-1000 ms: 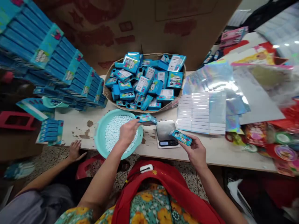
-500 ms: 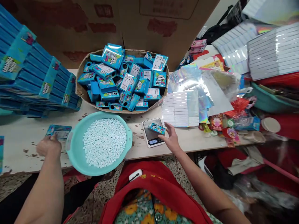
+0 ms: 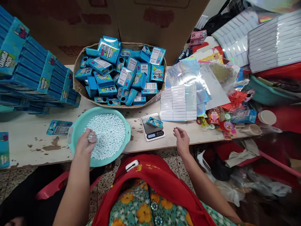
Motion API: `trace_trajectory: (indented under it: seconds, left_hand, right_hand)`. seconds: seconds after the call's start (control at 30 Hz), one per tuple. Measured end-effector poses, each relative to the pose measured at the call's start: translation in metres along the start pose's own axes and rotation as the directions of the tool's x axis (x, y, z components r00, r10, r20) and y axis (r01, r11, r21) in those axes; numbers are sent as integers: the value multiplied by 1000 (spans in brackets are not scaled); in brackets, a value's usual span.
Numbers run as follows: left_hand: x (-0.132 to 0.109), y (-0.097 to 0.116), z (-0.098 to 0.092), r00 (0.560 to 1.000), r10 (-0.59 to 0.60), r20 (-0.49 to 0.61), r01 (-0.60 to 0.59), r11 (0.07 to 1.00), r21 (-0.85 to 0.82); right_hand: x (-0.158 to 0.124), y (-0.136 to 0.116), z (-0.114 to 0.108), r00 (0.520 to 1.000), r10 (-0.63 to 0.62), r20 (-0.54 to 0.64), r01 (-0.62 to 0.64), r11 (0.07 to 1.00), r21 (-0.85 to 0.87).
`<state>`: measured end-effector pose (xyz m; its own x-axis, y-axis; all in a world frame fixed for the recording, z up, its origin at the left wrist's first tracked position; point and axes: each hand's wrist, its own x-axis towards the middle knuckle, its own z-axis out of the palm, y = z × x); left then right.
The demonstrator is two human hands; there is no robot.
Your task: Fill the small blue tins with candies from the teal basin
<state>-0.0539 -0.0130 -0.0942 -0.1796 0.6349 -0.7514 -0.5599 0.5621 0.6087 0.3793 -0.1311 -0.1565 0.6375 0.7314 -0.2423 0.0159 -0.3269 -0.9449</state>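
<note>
My left hand point(image 3: 87, 141) is over the left side of a teal basin point(image 3: 128, 131) of small white candies point(image 3: 109, 133), its fingers closed round a few of them. On a kitchen scale point(image 3: 150, 128) lies a small blue candy box point(image 3: 154, 122) with a round dark window. The scale's display is lit, but I cannot read it surely. My right hand point(image 3: 182, 140) hovers over the table's front edge, right of the scale, with fingers loosely bent, apart and nothing visible in them. A flat blue package point(image 3: 59, 127) lies left of the basin.
Behind the basin stands a cut-down cardboard box point(image 3: 77, 85) heaped with blue candy boxes point(image 3: 125, 77). Tall stacks of blue packs point(image 3: 44, 73) rise at left. Shiny label sheets point(image 3: 178, 102), wrappers and a teal bowl point(image 3: 270, 91) crowd the right side.
My left hand has moved right, from the flat blue package into the candy basin. My right hand has let go of the small box on the scale and drawn back to the right.
</note>
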Motion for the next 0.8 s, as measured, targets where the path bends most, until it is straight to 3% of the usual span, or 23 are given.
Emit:
trace_trajectory:
  seconds: [0.1, 0.17, 0.23, 0.33, 0.4, 0.5, 0.57, 0.63, 0.8]
  left_hand:
    - [-8, -17, 24, 998, -60, 19, 62, 994, -86]
    - [-11, -23, 32, 1000, 20, 3, -20, 999, -34]
    - [-11, -27, 35, 992, 123, -10, -120, 981, 152]
    - [-10, -32, 34, 971, 235, 33, -225, 870, 438]
    - [-8, -35, 32, 939, 322, 116, -324, 727, 606]
    - [-3, -38, 27, 835, 421, 353, -485, 264, 833]
    - [1, -40, 22, 760, 440, 478, -530, -6, 848]
    - [2, -42, 18, 711, 471, 522, -537, -117, 836]
    - [-2, -44, 13, 672, 458, 582, -576, -172, 799]
  right_hand:
    - [-1, -1, -3, 1000, 2, 19, -2, 1000, -7]
    - [0, -1, -6, 1000, 3, 28, -3, 1000, -15]
    - [0, 0, -6, 999, 8, 35, -7, 1000, -14]
    - [2, -2, 0, 997, 3, 72, -3, 1000, -1]
    - [2, -7, 8, 993, -21, 117, 21, 1000, -2]
    - [4, -19, 24, 973, -103, 209, 113, 993, -38]
    - [5, -27, 35, 941, -183, 286, 211, 975, -68]
    - [6, -34, 44, 903, -257, 345, 304, 948, -90]
    - [10, -42, 58, 859, -340, 383, 407, 907, -109]
